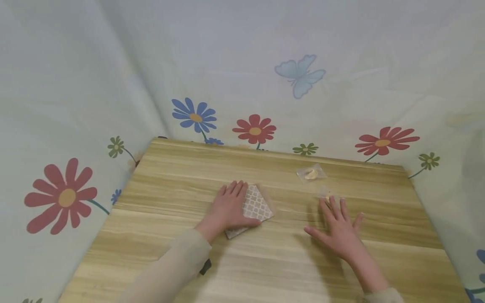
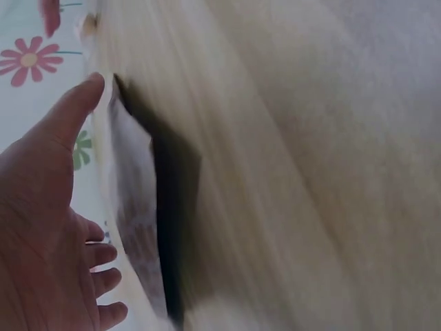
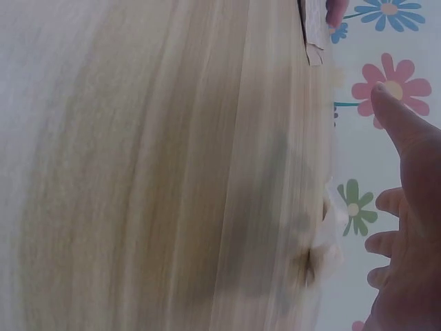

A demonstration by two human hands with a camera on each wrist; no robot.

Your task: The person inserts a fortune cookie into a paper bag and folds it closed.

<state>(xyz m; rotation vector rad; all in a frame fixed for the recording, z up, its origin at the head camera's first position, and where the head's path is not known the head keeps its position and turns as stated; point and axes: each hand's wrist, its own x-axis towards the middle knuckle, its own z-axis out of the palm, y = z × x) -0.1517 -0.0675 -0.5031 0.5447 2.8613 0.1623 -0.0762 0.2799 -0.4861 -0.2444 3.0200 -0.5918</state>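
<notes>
A flat packet with a white lattice pattern on beige (image 1: 255,204) lies on the table, left of middle. My left hand (image 1: 230,209) is over its left part, fingers extended and thumb spread along the near side. In the left wrist view the packet (image 2: 134,179) shows a raised edge with a dark shadow beside it, close to the thumb. My right hand (image 1: 339,231) is held over the right side of the table with its fingers spread, holding nothing. Just beyond its fingertips is a small clear plastic bag (image 1: 325,193), partly hidden by them.
Another clear bag with a small yellowish item (image 1: 312,173) lies farther back, near the table's rear edge. A small dark object (image 1: 206,267) shows from under the left sleeve. The wood-grain table (image 1: 170,168) meets a flower-printed cloth (image 1: 227,50) behind and at the sides.
</notes>
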